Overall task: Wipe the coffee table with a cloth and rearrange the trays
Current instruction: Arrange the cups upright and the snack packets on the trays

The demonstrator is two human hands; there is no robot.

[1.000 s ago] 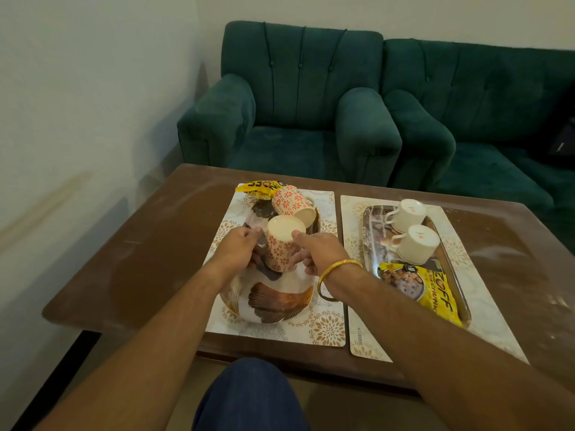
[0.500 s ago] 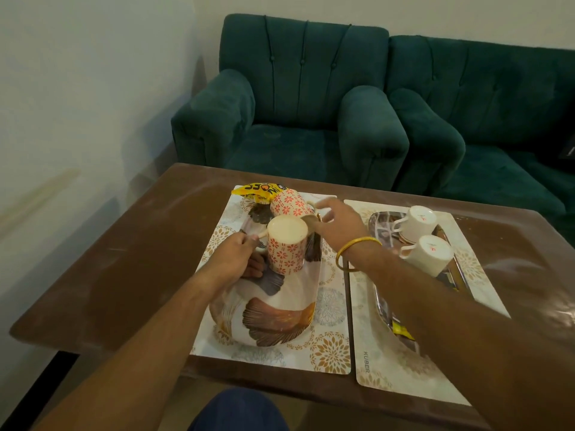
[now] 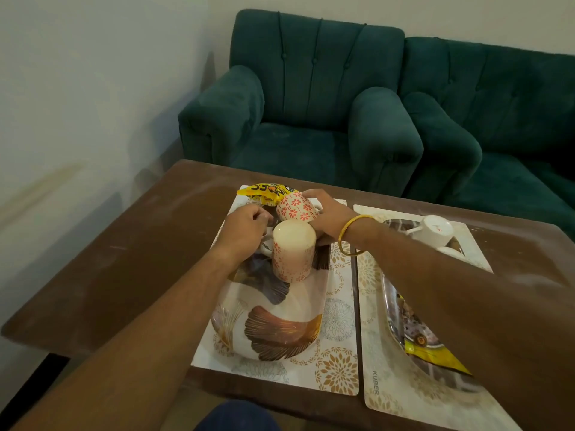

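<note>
Both hands have reached further: right hand point(image 3: 326, 217) now cups the far cup point(image 3: 295, 206); left hand point(image 3: 245, 227) curls loosely beside the near cup point(image 3: 292, 250), grip unclear.

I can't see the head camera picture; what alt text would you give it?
Both of a person's bare hands reach among two floral cups on a leaf-patterned tray: the right hand rests against the far cup, the left hand beside the near, upturned cup. A second tray with white cups sits right, on a dusty brown coffee table.
</note>
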